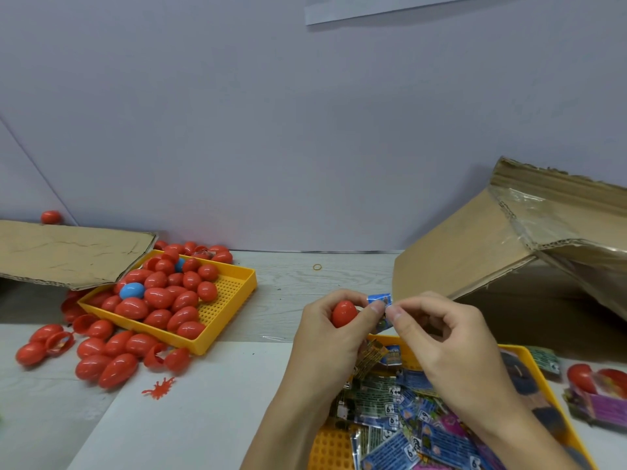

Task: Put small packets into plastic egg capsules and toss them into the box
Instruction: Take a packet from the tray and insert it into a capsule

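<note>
gripping a glossy red egg capsule [343,313] in curled fingers, the left hand [334,329] also pinches a small blue printed packet [380,301] with the right hand [441,330], above the yellow tray [529,361] of packets, near the tilted cardboard box [475,245].

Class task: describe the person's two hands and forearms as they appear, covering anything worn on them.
Both the left hand and the right hand are bare: no gloves, rings, watch or bracelet show. The forearms are bare to the frame edge, with no sleeve visible. Fingernails are short and unpainted.
</note>
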Demonstrator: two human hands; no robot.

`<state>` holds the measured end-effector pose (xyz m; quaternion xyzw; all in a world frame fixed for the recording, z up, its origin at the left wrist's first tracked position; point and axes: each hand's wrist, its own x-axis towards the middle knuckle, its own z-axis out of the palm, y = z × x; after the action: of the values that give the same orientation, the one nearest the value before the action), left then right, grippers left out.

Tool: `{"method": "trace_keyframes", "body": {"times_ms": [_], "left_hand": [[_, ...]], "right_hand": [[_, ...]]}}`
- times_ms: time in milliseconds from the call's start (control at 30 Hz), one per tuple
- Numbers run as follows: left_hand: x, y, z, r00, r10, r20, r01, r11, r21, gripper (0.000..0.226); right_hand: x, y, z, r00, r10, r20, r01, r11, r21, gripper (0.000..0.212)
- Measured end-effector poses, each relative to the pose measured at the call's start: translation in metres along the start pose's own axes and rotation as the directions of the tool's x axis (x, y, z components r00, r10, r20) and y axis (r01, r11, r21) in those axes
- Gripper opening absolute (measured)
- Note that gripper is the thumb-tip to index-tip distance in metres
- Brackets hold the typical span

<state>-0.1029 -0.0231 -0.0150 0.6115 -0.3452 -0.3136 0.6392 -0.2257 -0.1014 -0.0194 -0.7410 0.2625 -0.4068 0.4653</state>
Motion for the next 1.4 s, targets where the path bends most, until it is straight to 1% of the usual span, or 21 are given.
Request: {"method": "trace_keyframes", "body": {"times_ms": [67, 233, 367, 500, 567, 767, 900, 967, 1033, 1133, 1200, 1233, 1333, 1400], "left_hand": [[0.000, 0.000, 0.000, 1.000, 0.004, -0.002, -0.004, 1.000, -0.014, 0.012], [0.003, -0.001, 0.000, 0.999, 0.016, -0.037, -0.020, 0.994, -0.103, 0.004], [0.002, -0.001, 0.000, 0.999, 0.023, -0.045, -0.026, 0.998, -0.066, 0.003], [0.000, 0.000, 0.000, 0.999, 0.034, -0.037, -0.034, 0.999, -0.004, 0.003], [0.000, 0.000, 0.001, 0.999, 0.033, -0.040, -0.033, 0.999, 0.014, 0.004], [0.000, 0.001, 0.001, 0.998, 0.019, -0.067, -0.021, 1.000, -0.018, 0.004], [0.001, 0.000, 0.000, 0.998, 0.011, -0.067, -0.013, 1.000, -0.025, 0.008], [0.001, 0.000, 0.001, 0.998, 0.010, -0.055, -0.012, 1.000, -0.024, 0.008], [0.001, -0.001, 0.001, 0.998, 0.007, -0.058, -0.008, 1.000, -0.026, 0.011], [0.004, -0.004, -0.001, 0.996, -0.004, -0.085, 0.003, 1.000, -0.012, 0.021], [0.004, -0.004, -0.002, 0.997, -0.040, -0.071, 0.039, 0.999, -0.006, 0.025], [0.005, -0.003, -0.001, 0.995, -0.074, -0.062, 0.071, 0.997, -0.042, 0.024], [0.008, -0.002, 0.004, 0.979, -0.198, -0.046, 0.176, 0.941, -0.289, 0.018], [0.009, -0.002, 0.006, 0.976, -0.214, -0.048, 0.184, 0.919, -0.349, 0.008]], "right_hand": [[0.001, 0.002, -0.001, 1.000, 0.031, 0.000, -0.031, 0.998, 0.047, 0.010], [0.001, 0.001, -0.002, 0.995, 0.079, 0.052, -0.083, 0.994, 0.075, 0.012], [0.001, 0.000, -0.002, 0.993, 0.119, 0.011, -0.120, 0.984, 0.131, 0.008], [0.001, -0.002, -0.003, 0.989, 0.145, -0.023, -0.137, 0.964, 0.226, 0.022], [0.002, -0.002, -0.003, 0.987, 0.158, -0.027, -0.146, 0.957, 0.249, 0.024], [0.002, -0.002, -0.004, 0.984, 0.179, -0.003, -0.171, 0.947, 0.272, 0.019], [0.002, -0.002, -0.003, 0.985, 0.173, 0.009, -0.171, 0.960, 0.222, 0.018], [0.003, 0.000, -0.003, 0.981, 0.192, -0.009, -0.186, 0.960, 0.209, 0.011], [0.004, 0.003, -0.004, 0.973, 0.226, -0.044, -0.209, 0.948, 0.240, 0.004], [0.005, 0.007, -0.005, 0.959, 0.273, -0.075, -0.242, 0.927, 0.286, 0.007], [0.006, 0.009, -0.005, 0.956, 0.282, -0.078, -0.248, 0.923, 0.293, 0.008], [0.006, 0.009, -0.005, 0.955, 0.284, -0.080, -0.249, 0.922, 0.296, 0.009], [0.006, 0.010, -0.005, 0.951, 0.295, -0.090, -0.254, 0.915, 0.314, 0.009], [0.007, 0.010, -0.005, 0.946, 0.307, -0.102, -0.257, 0.906, 0.337, 0.008]]}}
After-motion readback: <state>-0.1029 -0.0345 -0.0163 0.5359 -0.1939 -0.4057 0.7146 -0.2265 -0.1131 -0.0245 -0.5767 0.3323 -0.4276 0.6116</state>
